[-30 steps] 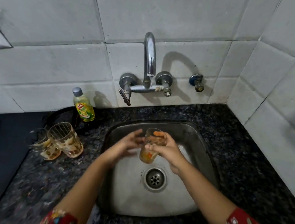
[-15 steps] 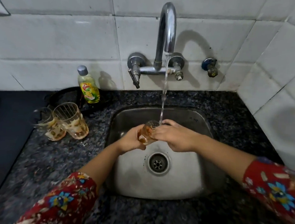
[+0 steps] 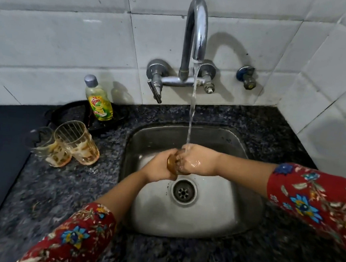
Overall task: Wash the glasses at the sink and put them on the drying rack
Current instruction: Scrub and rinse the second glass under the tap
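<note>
Amber glass (image 3: 172,166) sits under the tap (image 3: 194,38) stream, above the drain (image 3: 183,192), lying sideways between both palms: left hand (image 3: 160,166) cupping its base, right hand (image 3: 196,161) wrapped over the mouth end, equally close.

Speckled dark desk (image 3: 208,261) before me, two dirty glasses (image 3: 77,143) left of frame, soap bottle (image 3: 99,101) on black plate (image 3: 69,113) behind them
</note>
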Tool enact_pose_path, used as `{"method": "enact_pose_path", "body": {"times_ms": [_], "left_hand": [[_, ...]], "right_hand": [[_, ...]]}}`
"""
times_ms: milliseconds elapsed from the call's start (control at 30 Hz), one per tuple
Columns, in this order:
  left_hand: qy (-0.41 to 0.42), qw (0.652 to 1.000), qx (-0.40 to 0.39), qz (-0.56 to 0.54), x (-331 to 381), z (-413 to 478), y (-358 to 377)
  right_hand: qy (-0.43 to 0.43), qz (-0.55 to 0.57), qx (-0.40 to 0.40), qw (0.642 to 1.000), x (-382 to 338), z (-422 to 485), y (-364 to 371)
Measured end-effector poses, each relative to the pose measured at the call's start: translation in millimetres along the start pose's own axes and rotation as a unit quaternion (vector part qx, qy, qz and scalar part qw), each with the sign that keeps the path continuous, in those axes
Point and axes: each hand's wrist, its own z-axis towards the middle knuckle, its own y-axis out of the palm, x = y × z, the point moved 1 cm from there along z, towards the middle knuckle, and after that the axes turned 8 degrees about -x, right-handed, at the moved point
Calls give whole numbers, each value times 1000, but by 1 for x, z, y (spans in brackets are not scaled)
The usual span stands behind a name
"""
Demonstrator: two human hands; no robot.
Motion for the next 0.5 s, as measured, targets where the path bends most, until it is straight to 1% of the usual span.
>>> {"method": "enact_pose_path", "body": {"times_ms": [33,100,133,167,200,233,267,300,333,367,400,433,467,500], "left_hand": [[1,999,42,15,1,2,4],[12,991,132,19,6,6,17],[17,989,149,9,7,7,22],[20,989,143,-9,7,8,23],[17,992,119,-28,5,9,21],[9,997,74,-36,3,10,16],[3,999,37,-32,3,11,12],[-5,1000,23,-15,4,12,10],[-4,999,36,-5,6,14,10],[-2,997,73,4,10,14,13],[-1,993,121,12,13,14,19],[-3,987,159,17,16,13,26],[1,985,171,18,16,13,29],[3,989,150,4,13,11,29]], "right_hand": [[29,62,-19,997,-5,-3,-6],[92,133,-13,987,-14,-4,-13],[98,149,-11,984,-19,-2,-11],[101,187,-9,977,-20,-3,-9],[111,187,2,976,-16,-5,-8],[112,190,27,975,-11,-11,-8],[110,186,67,974,-4,-16,-5],[105,200,62,972,1,-19,-3],[109,172,41,978,-1,-19,-6],[128,158,11,979,-6,-17,-6],[136,166,-1,977,-11,-14,-7],[114,126,-18,985,-16,-11,-10],[93,96,-7,991,-17,-8,-12],[85,125,2,989,-17,-8,-10]]}}
